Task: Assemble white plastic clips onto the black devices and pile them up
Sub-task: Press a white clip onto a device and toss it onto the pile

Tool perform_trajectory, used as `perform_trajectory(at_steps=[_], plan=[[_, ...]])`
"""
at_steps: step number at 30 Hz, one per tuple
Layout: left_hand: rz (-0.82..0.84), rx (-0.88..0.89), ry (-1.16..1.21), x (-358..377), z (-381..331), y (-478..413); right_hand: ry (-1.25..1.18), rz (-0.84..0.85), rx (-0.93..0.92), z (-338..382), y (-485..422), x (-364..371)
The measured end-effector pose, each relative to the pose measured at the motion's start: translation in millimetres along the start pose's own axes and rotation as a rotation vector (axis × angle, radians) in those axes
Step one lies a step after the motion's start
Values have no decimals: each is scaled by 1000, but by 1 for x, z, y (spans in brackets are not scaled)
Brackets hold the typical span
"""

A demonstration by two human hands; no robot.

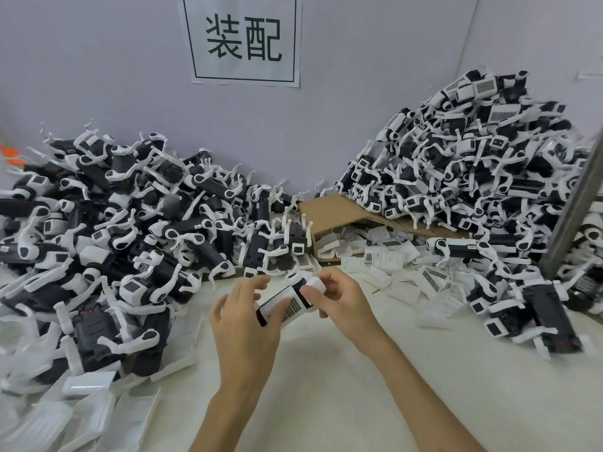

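Between both hands, above the white table [342, 370], sits a black device [287, 305] with a white clip on it and a barcode label facing up. My left hand [243, 324] cradles its near end from below, upper fingers spread loosely. My right hand [339, 301] pinches the white clip end with thumb and fingers. A big heap of black devices with white clips [124, 230] fills the left. A taller heap of the same [483, 177] rises against the wall at the right.
A tipped cardboard box [336, 207] at the back centre spills loose white clips [391, 256] onto the table. More white plastic pieces [81, 412] lie at the front left. A grey metal post [574, 207] leans at the right edge. A paper sign hangs on the wall [243, 40].
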State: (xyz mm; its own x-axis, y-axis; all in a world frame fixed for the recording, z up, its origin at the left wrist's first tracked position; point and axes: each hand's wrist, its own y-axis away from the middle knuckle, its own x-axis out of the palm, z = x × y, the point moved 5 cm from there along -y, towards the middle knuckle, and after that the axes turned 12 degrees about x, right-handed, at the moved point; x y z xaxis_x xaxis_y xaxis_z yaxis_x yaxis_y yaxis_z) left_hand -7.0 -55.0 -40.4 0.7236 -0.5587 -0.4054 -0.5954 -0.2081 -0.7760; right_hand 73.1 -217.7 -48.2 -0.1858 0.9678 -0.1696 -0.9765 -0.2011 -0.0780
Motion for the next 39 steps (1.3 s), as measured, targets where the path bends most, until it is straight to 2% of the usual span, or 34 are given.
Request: perform_trajectory(at_steps=[2,6,10,12,14,15,18,20,22,25,28,32,34,35,37,39], plan=[[-111,-40,26,-8,2,-1,-68,29,119,-6,-2,-4],[-282,-257,224,-20,17,-3,-141,177,319,-10,-1,-5],[-322,-365,304,-21,22,-2,-45,419,326,10,2,-6],[-317,-387,318,-21,21,-2,68,466,287,29,0,-14],[-317,-402,327,-21,19,-3,39,377,218,62,-12,-34],[-317,-408,327,-21,20,-3,-82,294,178,86,-22,-51],[-305,-424,355,-16,23,-2,-695,75,-19,183,-60,-120],[-285,-425,357,-11,23,-2,-894,-5,-146,247,-83,-159],[-288,-425,353,-10,20,-3,-795,-128,-215,288,-97,-179],[-285,-432,354,-9,17,-5,-507,-271,-269,294,-103,-172],[-250,-448,351,-5,18,-2,-239,-219,-217,248,-104,-141],[-150,-473,364,4,22,1,70,-87,4,157,-108,-94],[13,-477,334,12,23,3,329,-46,45,120,-112,-73],[144,-443,225,17,22,5,442,-16,50,104,-114,-62],[466,-294,-157,31,21,12,617,51,46,78,-116,-42],[699,-170,-364,44,21,21,780,67,23,60,-115,-24]])
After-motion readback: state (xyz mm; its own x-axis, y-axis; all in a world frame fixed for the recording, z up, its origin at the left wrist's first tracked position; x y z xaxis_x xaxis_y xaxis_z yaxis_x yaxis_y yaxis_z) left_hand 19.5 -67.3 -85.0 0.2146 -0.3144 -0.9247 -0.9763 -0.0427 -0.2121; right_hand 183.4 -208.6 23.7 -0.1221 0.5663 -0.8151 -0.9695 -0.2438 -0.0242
